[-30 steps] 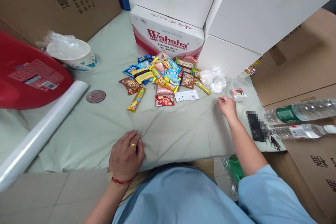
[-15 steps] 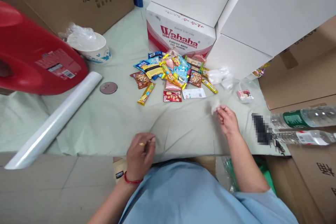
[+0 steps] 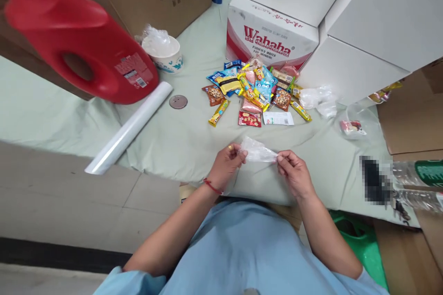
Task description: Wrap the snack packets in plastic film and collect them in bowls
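Note:
A clear plastic bag [image 3: 258,150] is stretched between my two hands above the near part of the table. My left hand [image 3: 228,163], with a ring and a red bracelet, pinches its left end. The right end is gripped between the thumb and fingers of my right hand [image 3: 296,170]. Beyond the bag lies a pile of wrapped snacks [image 3: 256,85] in yellow, blue, brown and pink packets. A red packet [image 3: 249,119] and a white packet [image 3: 278,118] are at the pile's near edge. Crumpled clear bags [image 3: 318,98] rest to its right.
At the left stand a large red jug [image 3: 100,55], a white roll [image 3: 129,126], a round brown disc [image 3: 178,101] and a paper tub [image 3: 168,60]. A Wahaha carton [image 3: 272,37] is behind the snacks. Plastic bottles [image 3: 403,173] and a small bag with a pink item [image 3: 353,127] lie right.
My left hand has risen from the table edge and taken hold of the bag. My right hand has brought the bag inward, where it is now spread out. The camera view has shifted left.

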The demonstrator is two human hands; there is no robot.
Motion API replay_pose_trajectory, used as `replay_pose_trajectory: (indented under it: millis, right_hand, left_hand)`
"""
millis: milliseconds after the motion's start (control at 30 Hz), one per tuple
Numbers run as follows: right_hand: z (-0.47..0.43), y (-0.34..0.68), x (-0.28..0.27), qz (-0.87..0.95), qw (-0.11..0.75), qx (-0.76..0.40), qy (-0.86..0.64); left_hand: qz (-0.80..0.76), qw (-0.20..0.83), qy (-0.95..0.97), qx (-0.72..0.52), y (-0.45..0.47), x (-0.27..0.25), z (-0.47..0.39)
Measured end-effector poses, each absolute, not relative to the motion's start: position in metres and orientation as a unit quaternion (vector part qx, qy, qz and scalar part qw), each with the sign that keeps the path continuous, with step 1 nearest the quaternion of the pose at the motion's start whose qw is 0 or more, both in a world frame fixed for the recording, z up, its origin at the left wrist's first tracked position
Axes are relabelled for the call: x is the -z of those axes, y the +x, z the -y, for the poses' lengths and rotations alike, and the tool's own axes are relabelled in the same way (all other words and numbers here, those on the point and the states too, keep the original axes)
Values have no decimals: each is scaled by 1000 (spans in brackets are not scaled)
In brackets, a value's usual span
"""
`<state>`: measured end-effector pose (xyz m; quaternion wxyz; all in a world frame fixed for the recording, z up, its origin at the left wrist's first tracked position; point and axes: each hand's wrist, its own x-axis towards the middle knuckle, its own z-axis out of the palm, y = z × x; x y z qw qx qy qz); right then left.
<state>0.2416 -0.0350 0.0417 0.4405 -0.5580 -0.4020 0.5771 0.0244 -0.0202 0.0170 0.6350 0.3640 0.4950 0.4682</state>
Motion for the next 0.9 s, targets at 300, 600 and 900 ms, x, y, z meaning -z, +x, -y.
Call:
replay_pose_trajectory:
  millis: [300, 600, 900]
  right_hand:
    - [35, 236, -29, 266, 513, -643, -503]
    - [43, 231, -46, 342, 505, -614, -500]
    - [28, 256, -61, 303, 507, -607, -532]
  left_hand:
    - [-509, 659, 300, -466, 10, -9, 36]
    - [-513, 341, 641, -458, 36, -34, 52]
    - [-509, 578, 475, -424, 34, -32, 30]
